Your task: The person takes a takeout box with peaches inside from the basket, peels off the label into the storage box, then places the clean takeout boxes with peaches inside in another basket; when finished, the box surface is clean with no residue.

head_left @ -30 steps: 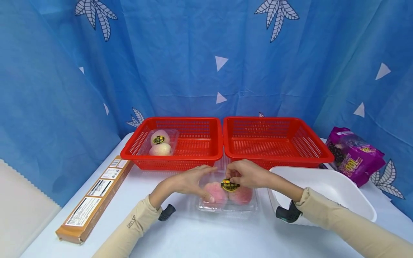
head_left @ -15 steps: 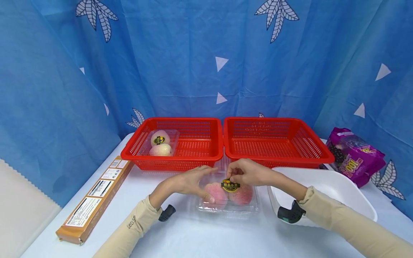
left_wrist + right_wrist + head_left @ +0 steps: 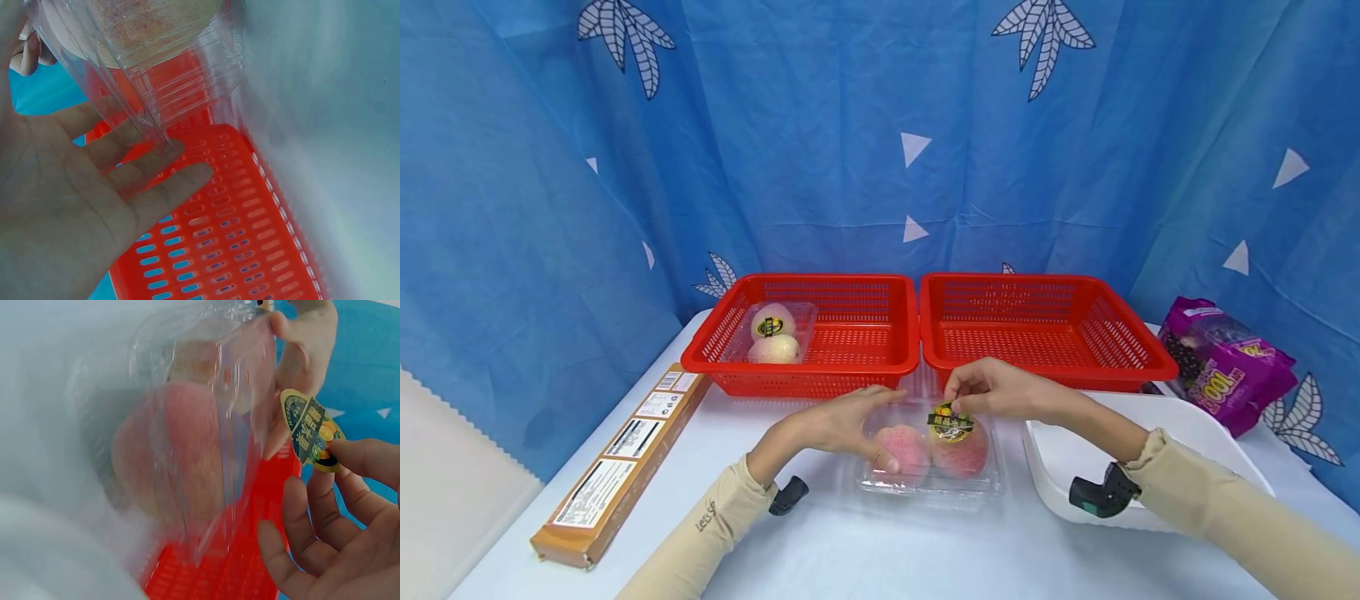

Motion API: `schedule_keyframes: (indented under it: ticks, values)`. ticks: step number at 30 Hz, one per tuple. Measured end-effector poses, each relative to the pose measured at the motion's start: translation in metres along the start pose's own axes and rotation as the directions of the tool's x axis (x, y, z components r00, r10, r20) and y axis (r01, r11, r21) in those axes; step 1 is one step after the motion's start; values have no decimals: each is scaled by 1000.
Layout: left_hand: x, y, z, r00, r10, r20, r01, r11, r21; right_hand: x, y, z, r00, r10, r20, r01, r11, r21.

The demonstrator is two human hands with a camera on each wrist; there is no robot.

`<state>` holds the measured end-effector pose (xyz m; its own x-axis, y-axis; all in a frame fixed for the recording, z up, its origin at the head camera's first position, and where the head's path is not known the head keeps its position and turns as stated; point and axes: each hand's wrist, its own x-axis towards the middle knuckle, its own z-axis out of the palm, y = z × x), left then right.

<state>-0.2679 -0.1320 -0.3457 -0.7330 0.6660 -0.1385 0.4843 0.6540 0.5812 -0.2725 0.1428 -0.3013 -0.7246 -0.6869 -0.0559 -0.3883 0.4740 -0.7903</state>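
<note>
A clear plastic box (image 3: 985,485) with two pink peaches (image 3: 902,450) lies on the table in front of the red baskets. My left hand (image 3: 842,423) rests on its left side, thumb over the lid. In the left wrist view, the long fingers of the left hand (image 3: 81,187) look nearly straight and touch the clear edge. My right hand (image 3: 1011,390) pinches a black and gold oval sticker (image 3: 950,423) between thumb and fingers. In the right wrist view, the sticker (image 3: 307,428) stands off the lid; whether an edge still sticks cannot be told.
Behind stand two red baskets (image 3: 820,379); the left one holds another clear box (image 3: 805,321) with two pale fruits. A white tub (image 3: 1157,400) is under the right forearm. A purple bag (image 3: 1232,367) lies far right, a long cardboard box (image 3: 617,467) at left.
My right hand has moved to the right and slightly up, lifting the sticker from the middle of the lid over the right peach. The left hand has stayed in place.
</note>
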Motion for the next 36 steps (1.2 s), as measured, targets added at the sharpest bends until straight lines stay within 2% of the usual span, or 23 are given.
schedule_keyframes:
  ticks: [8, 21, 25, 29, 36]
  values:
    - [-1, 0, -1, 1000, -1, -2, 1, 1000, 5, -16, 6, -15, 999, 50, 1, -50, 999, 3]
    - [1, -1, 0, 1000, 5, -1, -5, 1000, -3, -44, 19, -38, 988, 79, 132, -72, 996, -62]
    - [0, -1, 0, 1000, -1, -3, 1, 1000, -16, -49, 27, -47, 982, 100, 158, -93, 994, -51]
    - [-1, -2, -1, 1000, 5, -6, -5, 1000, -23, -54, 37, -57, 968, 165, 187, -164, 986, -20]
    - [0, -2, 0, 1000, 6, -6, -6, 1000, -28, -63, 60, -67, 923, 280, 263, -288, 957, -8]
